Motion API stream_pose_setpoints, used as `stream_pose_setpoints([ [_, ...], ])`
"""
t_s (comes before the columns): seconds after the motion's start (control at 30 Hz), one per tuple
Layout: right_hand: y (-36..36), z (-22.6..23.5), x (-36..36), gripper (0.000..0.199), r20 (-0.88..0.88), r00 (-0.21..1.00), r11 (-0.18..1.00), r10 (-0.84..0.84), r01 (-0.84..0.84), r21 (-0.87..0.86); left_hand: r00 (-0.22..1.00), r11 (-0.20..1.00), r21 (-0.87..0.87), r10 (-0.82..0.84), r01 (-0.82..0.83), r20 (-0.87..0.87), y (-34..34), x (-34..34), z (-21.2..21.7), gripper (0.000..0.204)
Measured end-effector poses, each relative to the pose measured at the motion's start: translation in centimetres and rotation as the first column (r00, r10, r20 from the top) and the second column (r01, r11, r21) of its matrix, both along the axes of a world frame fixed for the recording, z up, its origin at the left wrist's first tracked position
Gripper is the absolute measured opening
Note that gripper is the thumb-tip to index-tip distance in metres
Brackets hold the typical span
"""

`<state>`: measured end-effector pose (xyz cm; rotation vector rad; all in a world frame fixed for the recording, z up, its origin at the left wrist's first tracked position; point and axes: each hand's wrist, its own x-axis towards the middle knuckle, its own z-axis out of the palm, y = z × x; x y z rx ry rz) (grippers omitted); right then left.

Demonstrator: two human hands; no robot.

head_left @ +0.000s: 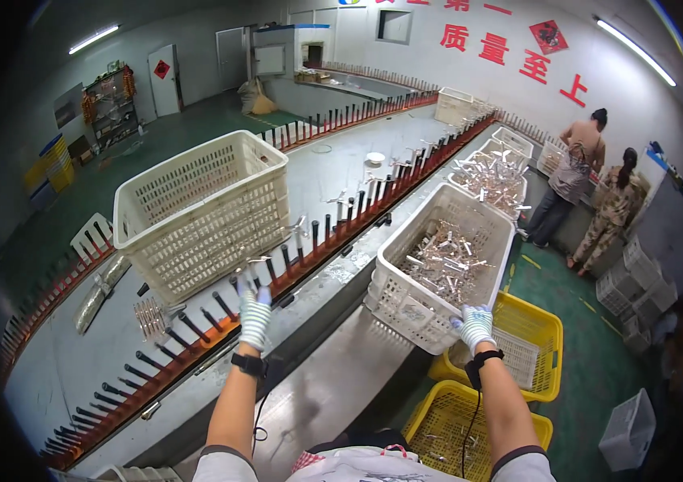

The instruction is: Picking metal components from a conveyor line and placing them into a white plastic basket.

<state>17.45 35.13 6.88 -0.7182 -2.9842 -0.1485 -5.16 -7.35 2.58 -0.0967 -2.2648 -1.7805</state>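
My left hand (255,318), in a striped glove, reaches up to the row of black spindles (284,257) along the conveyor. Its fingertips are blurred just below a small shiny metal fitting (258,259); whether they grip it is unclear. At the near rim of a white plastic basket (414,315) is my right hand (475,324), gloved alike, its fingers curled. Anything within those fingers is hidden. Inside the basket lies a heap of shiny metal fittings (447,261). More fittings (149,317) stand in a small group on the table, left of the spindles.
A large white basket (201,229) stands on the grey table behind my left hand. Yellow baskets (549,353) sit low at my right. Further white baskets (528,193) line the conveyor's far side. Two people (578,165) stand at the back right. A white basket (627,430) lies on the floor.
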Motion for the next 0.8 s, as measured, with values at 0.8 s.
stream_pose_setpoints([
  [0.8, 1.6, -2.6, 0.4, 0.021, -0.074, 0.994, 0.996, -0.085, 0.085, -0.007, 0.934, 0.975, -0.106, 0.153, -0.196, -0.323, 0.3, -6.6, -1.6, 0.031],
])
